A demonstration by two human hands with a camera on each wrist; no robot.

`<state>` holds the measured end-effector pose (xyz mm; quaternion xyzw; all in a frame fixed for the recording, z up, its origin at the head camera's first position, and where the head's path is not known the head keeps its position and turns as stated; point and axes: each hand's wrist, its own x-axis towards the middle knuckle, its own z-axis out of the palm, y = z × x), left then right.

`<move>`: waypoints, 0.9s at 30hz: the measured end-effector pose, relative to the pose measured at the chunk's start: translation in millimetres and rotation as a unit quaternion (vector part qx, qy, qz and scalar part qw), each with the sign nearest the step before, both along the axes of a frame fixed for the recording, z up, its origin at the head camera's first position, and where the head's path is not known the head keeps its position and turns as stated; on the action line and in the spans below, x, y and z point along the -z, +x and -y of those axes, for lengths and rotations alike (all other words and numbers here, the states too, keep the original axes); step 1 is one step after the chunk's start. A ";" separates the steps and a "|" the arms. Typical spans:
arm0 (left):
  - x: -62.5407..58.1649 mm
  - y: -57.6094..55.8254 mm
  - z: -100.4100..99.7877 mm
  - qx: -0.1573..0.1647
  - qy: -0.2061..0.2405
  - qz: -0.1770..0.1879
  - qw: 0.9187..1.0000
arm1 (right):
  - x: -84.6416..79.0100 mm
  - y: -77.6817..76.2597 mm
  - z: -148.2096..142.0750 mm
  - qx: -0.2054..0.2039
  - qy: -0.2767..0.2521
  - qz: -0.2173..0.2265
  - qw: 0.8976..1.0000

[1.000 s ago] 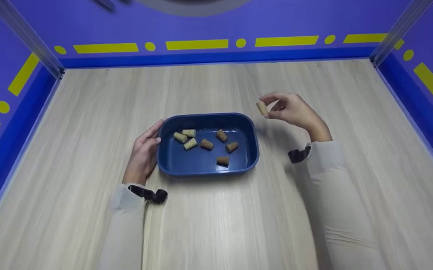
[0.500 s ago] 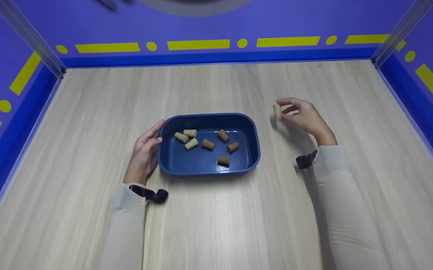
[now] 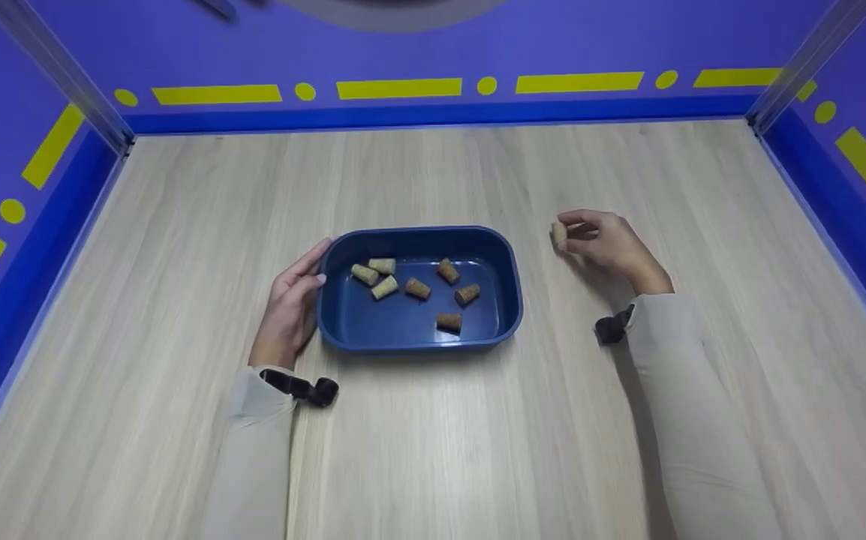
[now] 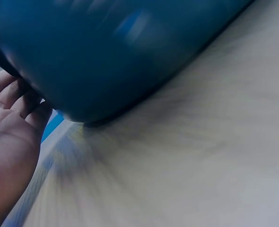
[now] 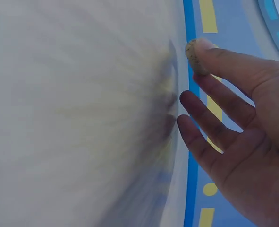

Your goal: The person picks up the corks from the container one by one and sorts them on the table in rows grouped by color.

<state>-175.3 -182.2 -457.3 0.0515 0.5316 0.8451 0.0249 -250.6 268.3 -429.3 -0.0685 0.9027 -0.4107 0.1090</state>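
Observation:
A dark blue rectangular bin (image 3: 373,328) sits mid-table in the head view, several corks inside it: three pale ones, one of them this pale cork (image 3: 385,287), to the left, and darker brown ones, such as this brown cork (image 3: 449,322), to the right. My left hand (image 3: 290,304) holds the bin's left end, thumb at the rim and fingers along the outer wall. To the right of the bin, my right hand (image 3: 605,238) pinches a pale cork (image 3: 559,234) between thumb and index finger, close over the table. In the right wrist view the other fingers (image 5: 200,142) are spread.
The light wood table (image 3: 418,450) is bounded by a purple-blue back wall (image 3: 403,56) with yellow dashes and by similar side walls. A dark wrist camera (image 3: 317,391) sits on the left wrist, another camera (image 3: 613,328) on the right.
My right hand has moved right, away from the bin, then slightly toward me and lower, with the pale cork still pinched. My left hand and the bin have stayed in place.

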 end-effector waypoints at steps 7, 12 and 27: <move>-0.5 0.3 -0.2 -0.003 0.003 0.010 1.000 | 0.7 -0.5 0.6 0.008 0.011 0.018 1.000; -0.5 -0.4 -0.4 -0.005 -0.005 0.008 1.000 | 1.2 -1.1 0.8 0.011 0.015 0.022 1.000; 2.5 -1.5 -0.3 0.011 0.028 -0.006 1.000 | -1.9 0.4 -0.5 -0.011 0.019 0.008 1.000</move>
